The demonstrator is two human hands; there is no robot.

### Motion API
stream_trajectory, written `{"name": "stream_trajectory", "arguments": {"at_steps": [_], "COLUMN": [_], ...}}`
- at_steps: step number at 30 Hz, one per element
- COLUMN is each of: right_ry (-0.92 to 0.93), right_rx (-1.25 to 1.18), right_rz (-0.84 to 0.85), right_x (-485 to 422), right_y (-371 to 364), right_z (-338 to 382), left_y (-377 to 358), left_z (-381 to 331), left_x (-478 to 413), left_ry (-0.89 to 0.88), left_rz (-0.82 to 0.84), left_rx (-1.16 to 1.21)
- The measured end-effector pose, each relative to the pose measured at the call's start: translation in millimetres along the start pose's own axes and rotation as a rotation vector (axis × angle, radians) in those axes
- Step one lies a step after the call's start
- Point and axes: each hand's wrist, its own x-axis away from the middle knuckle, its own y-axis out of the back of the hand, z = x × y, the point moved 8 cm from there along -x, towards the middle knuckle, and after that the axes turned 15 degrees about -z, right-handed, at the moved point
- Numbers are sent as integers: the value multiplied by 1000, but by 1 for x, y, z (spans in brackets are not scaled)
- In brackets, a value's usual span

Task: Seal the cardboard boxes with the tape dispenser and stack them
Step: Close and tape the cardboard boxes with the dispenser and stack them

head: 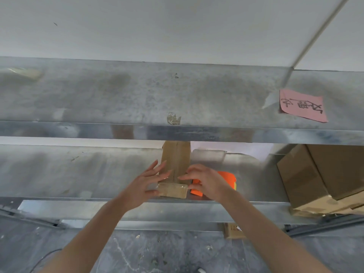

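A person's two bare hands work on a long, narrow brown cardboard box (175, 160) lying end-on at the front of a grey galvanised metal shelf (78, 174). The left hand (144, 183) is open with fingers spread, touching the box's left side. The right hand (205, 182) rests loosely bent fingers on the top seam and grips nothing. Clear glossy tape (173, 190) covers the near end. The step looks like smoothing: pressing outward from the seam and over the corners should bed the tape. An orange plastic tape dispenser (229, 178) sits just beside the box, behind the right hand. The box end lies near the shelf's front lip. An upper metal shelf (137, 95) hangs overhead, larger brown cartons (315, 174) crowd the right, and open room lies to the left.
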Motion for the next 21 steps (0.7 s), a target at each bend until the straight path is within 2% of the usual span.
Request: {"name": "stream_trajectory", "arguments": {"at_steps": [2, 4, 7, 10, 14, 21], "right_ry": [-45, -71, -123, -171, -235, -270], "right_rx": [-17, -54, -108, -172, -197, -185], "right_rz": [-6, -37, -76, -133, -232, -380], "right_x": [-1, -1, 4, 10, 10, 21], "right_y": [-5, -7, -11, -14, -21, -27], "right_z": [-1, -5, -14, -20, -20, -17], "left_y": [4, 6, 7, 4, 1, 0], "left_z": [12, 20, 24, 24, 29, 17], "left_x": [1, -3, -9, -4, 3, 8], "left_ry": [-25, -37, 106, 170, 251, 180], "left_rz": [83, 72, -34, -125, -164, -377], "left_rx": [-30, 27, 213, 235, 291, 222]}}
